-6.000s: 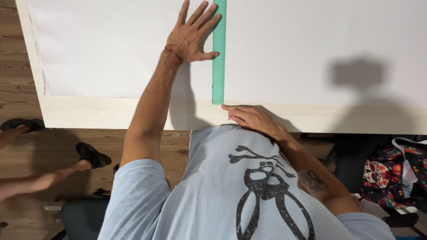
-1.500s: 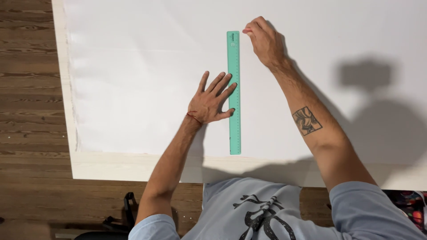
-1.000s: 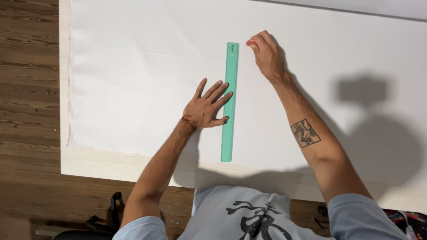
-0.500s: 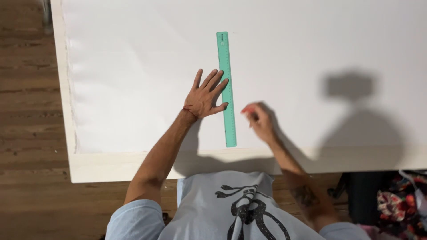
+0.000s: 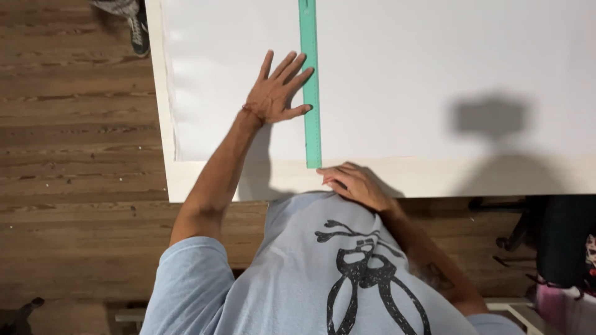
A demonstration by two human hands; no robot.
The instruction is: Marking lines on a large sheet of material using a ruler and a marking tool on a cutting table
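The ruler [image 5: 310,87] ran lengthwise away from the body; the left hand [image 5: 275,93] lay spread flat, touching its left edge; the right hand [image 5: 351,181], fingers curled, sat at its near end, whether pinching anything I cannot tell.

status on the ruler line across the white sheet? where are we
Set up: green ruler lies lengthwise on the white sheet, its near end at the sheet's near edge. In hand: left hand is spread flat against the ruler; right hand sits at the ruler's near end on the table's bare margin. Left: no drawn line or cut shows, and no tool is discernible.
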